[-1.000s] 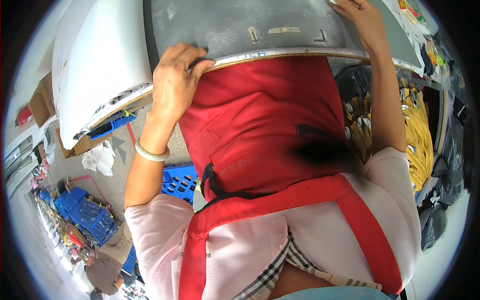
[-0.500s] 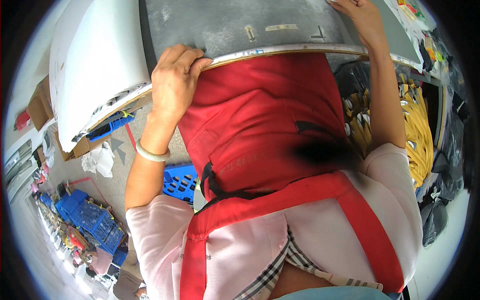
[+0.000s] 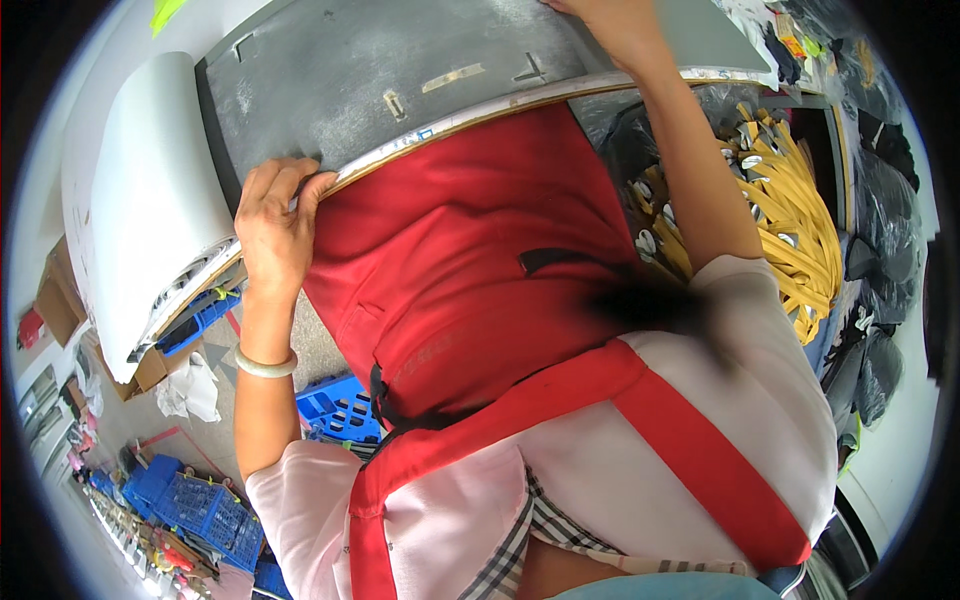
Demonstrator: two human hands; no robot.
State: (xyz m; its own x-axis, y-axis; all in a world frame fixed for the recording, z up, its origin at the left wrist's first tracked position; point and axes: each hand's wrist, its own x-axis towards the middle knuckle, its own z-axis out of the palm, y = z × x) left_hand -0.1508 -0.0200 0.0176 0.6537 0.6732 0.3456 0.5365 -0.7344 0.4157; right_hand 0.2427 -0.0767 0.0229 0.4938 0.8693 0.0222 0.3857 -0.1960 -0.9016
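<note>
My left hand (image 3: 276, 218) is closed on the front edge of the worktable (image 3: 520, 97), its fingers curled over the rim and the thumb lying along it. Under its fingertips is the corner of a dark grey mat (image 3: 330, 95) with tape corner marks on it. My right hand (image 3: 612, 28) reaches over the mat at the top of the picture. Its fingertips are mostly cut off by the picture's edge, so I cannot see what they touch. Beside my left hand stands a thick roll of white sheet (image 3: 160, 170) on the table.
My red apron (image 3: 470, 250) is close to the table edge. Yellow strips (image 3: 790, 220) hang in a bundle at the right, near black plastic bags (image 3: 880, 370). Low on the left are a blue crate (image 3: 345, 408), stacked blue baskets (image 3: 205, 510) and a cardboard box (image 3: 62, 290).
The view has shifted, so table, mat and both hands appear further left and tilted. My right hand sits higher in the picture, its fingers more cut off. My left hand keeps its hold.
</note>
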